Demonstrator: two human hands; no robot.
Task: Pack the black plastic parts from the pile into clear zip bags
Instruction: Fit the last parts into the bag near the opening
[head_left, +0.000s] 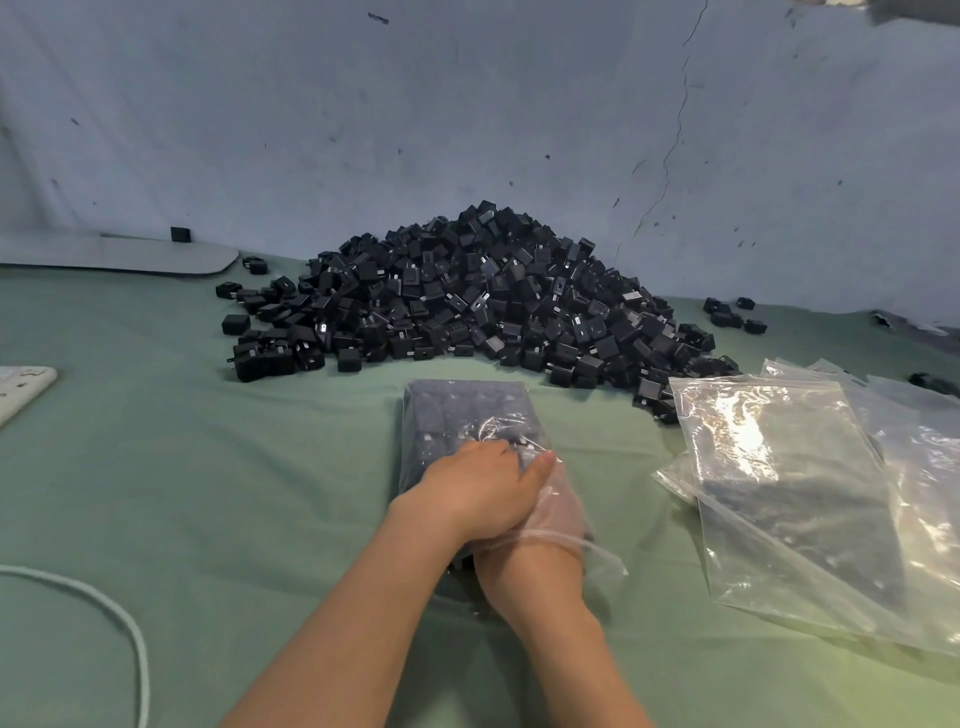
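Head view: one clear plastic zip bag (462, 410) lies at the middle of the green cloth-covered table (208, 467), its closed end toward 12 o'clock and its mouth toward 6 o'clock, facing the person. Small black plastic cube-like parts sit inside it in neat rows, probably so that the bag stays flat and holds a fixed number. I cannot count them through the film.

The left hand (478, 488) lies palm down on top of the bag, spread fairly wide with the thumb stretched out. It grips nothing and seems to press the film down so the rows do not shift. The right hand (558, 506) is pushed in through the mouth up to the wrist, most likely seating or levelling parts. Film and the left hand cover its fingers, so I cannot tell whether they are spread or closed on a part.

At 12 o'clock, close behind the bag, the heaped pile of loose black parts (483, 291) holds far too many to count, within easy reach. At 3 o'clock is one fanned stack of empty clear zip bags (789, 483), at least four, ready to take. Two hands are at work. One white cable (130, 629) loops at 8 o'clock, and one white power strip (21, 389) shows at 9 o'clock.
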